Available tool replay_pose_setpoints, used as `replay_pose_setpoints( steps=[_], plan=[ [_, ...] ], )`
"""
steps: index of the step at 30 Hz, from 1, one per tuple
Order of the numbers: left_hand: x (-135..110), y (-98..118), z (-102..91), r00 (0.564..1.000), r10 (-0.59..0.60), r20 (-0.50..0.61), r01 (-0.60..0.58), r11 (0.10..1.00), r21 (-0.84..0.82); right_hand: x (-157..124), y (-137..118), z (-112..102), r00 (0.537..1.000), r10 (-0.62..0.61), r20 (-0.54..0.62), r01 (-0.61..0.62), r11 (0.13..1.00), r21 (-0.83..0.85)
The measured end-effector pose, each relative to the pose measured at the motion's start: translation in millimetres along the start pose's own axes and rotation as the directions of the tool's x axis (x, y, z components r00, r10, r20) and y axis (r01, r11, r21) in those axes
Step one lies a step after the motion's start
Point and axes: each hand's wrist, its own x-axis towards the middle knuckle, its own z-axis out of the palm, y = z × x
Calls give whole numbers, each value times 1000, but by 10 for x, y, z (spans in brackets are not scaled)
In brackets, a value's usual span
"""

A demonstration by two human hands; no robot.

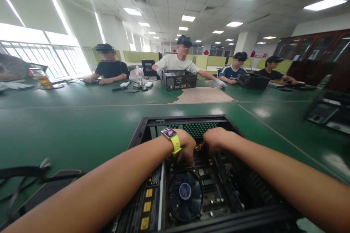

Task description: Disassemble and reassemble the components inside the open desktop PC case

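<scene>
An open black computer case (142, 131) lies on the green table in front of me, its motherboard and a round CPU fan (185, 194) showing. Both my hands reach into the far part of the case. My left hand (186, 147), with a yellow-strapped watch (172, 139) on the wrist, is curled shut. My right hand (217, 140) is also curled shut, close beside it. Between them sits a small yellowish part or cable (199, 147); what each hand grips is hidden by the fingers.
Black cables (24, 173) and a dark panel (51, 185) lie at my left. Another case (328, 113) sits at right. Across the green table (82, 123), several people sit, two with open cases (179, 79); a bottle (139, 76) stands nearby.
</scene>
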Motion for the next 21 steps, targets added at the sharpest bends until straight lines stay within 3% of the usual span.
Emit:
replay_pose_setpoints(
  steps=[4, 7, 9, 12, 13, 14, 16, 18, 21],
  plan=[
    [-107, 154, -2, 979, 92, 181, -99, 995, 31, -44, 136, 27, 994, 26, 107, -35, 996, 83],
    [-216, 161, -96, 963, 76, 260, -82, 996, 15, -134, 248, -27, 999, 21, 42, -27, 990, 137],
    [-319, 72, -209, 974, 124, 190, -119, 992, -40, -223, 381, -98, 993, 77, -87, -65, 989, 135],
    [-428, -71, -320, 984, 154, -88, -153, 988, 19, -324, 586, -163, 953, 177, -247, -155, 982, 108],
    [-431, -90, -321, 981, 151, -119, -149, 988, 30, -340, 628, -168, 944, 196, -266, -175, 979, 101],
    [-417, -91, -307, 987, 145, -75, -144, 989, 13, -353, 649, -167, 939, 200, -278, -179, 979, 100],
    [-357, -51, -260, 983, 142, 116, -134, 988, -73, -404, 644, -164, 937, 150, -314, -117, 986, 122],
    [-316, 7, -238, 971, 166, 175, -149, 983, -104, -547, 621, -164, 928, 57, -368, 14, 982, 187],
    [-420, 74, -284, 976, 185, -116, -179, 982, 57, -991, 693, -89, 902, -4, -431, 168, 924, 344]
  ],
)
